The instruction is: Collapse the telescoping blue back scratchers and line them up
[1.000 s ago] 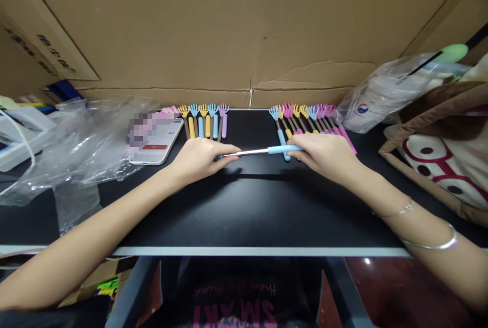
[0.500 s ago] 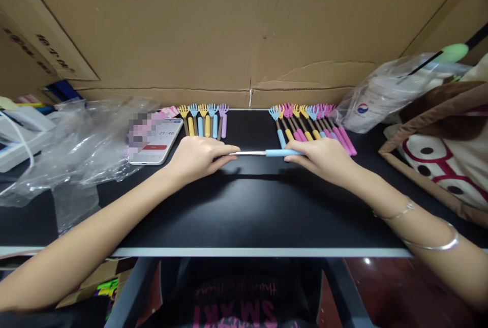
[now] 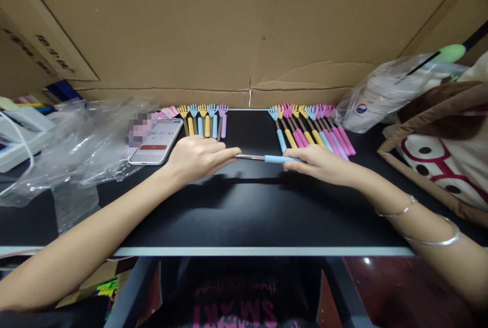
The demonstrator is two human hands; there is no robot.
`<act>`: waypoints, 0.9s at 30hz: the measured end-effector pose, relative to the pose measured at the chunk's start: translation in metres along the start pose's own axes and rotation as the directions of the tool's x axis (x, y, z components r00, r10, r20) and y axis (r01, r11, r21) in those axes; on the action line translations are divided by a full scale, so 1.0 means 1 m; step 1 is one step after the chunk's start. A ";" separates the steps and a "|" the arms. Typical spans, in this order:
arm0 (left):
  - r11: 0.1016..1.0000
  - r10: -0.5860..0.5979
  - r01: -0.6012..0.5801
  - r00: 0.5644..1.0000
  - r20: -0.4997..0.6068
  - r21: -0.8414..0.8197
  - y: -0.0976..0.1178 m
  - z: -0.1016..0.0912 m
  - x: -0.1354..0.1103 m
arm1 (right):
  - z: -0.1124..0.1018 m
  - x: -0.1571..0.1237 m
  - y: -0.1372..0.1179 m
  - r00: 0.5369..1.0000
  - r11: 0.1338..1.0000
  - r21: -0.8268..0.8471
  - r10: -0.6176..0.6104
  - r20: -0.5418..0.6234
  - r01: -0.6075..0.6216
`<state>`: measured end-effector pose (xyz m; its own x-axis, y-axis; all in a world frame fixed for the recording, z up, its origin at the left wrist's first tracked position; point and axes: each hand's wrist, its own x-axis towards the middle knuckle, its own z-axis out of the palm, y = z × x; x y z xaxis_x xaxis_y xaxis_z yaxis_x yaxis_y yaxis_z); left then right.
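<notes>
A telescopic back scratcher with a light blue handle (image 3: 274, 159) and a metal rod is held level above the black table. My left hand (image 3: 202, 157) is closed around its left end, hiding the scratcher's head. My right hand (image 3: 316, 162) grips the blue handle at the other end. Beyond my left hand lies a row of several back scratchers (image 3: 207, 127) in yellow, blue and purple, their claw heads toward the cardboard. A second, denser group (image 3: 308, 135) in blue, yellow, pink and purple lies behind my right hand.
A phone (image 3: 158, 140) showing a timer lies left of the scratchers, beside crumpled clear plastic bags (image 3: 87, 140). At right stand a bagged cup (image 3: 375, 101) and a cloth bag (image 3: 438, 160). A cardboard wall (image 3: 190, 28) rises behind the table (image 3: 244, 221).
The back scratcher has dropped slightly and its rod now slopes a little down to the right. My right hand's fingers have shifted on the handle; both hands keep their hold.
</notes>
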<state>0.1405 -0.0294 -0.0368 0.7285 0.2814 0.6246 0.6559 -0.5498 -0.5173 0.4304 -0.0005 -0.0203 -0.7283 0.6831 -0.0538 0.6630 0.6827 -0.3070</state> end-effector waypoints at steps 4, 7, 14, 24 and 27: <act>1.000 0.009 -0.009 1.000 0.004 0.005 0.001 0.000 0.000 | 0.003 0.001 0.001 1.000 0.999 -0.036 -0.003 -0.028 0.002; 1.000 -0.009 0.009 1.000 0.010 -0.007 0.001 0.002 -0.001 | 0.006 0.001 0.001 0.996 0.993 -0.116 0.011 -0.087 -0.021; 0.988 -0.095 0.103 0.993 0.077 -0.111 0.003 0.007 -0.003 | 0.009 -0.003 -0.001 0.972 0.929 -0.367 -0.037 -0.231 -0.052; 0.924 -0.188 0.254 0.953 0.239 -0.286 0.008 0.009 -0.005 | 0.006 -0.004 -0.001 0.953 0.875 -0.482 -0.107 -0.283 -0.044; 0.886 -0.213 0.309 0.934 0.288 -0.346 0.009 0.010 -0.004 | 0.007 -0.004 0.001 0.947 0.866 -0.498 -0.124 -0.296 -0.043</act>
<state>0.1450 -0.0278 -0.0500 0.5975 0.6063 0.5248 0.7377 -0.6721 -0.0634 0.4328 -0.0041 -0.0269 -0.7204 0.6395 0.2686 0.6917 0.6910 0.2099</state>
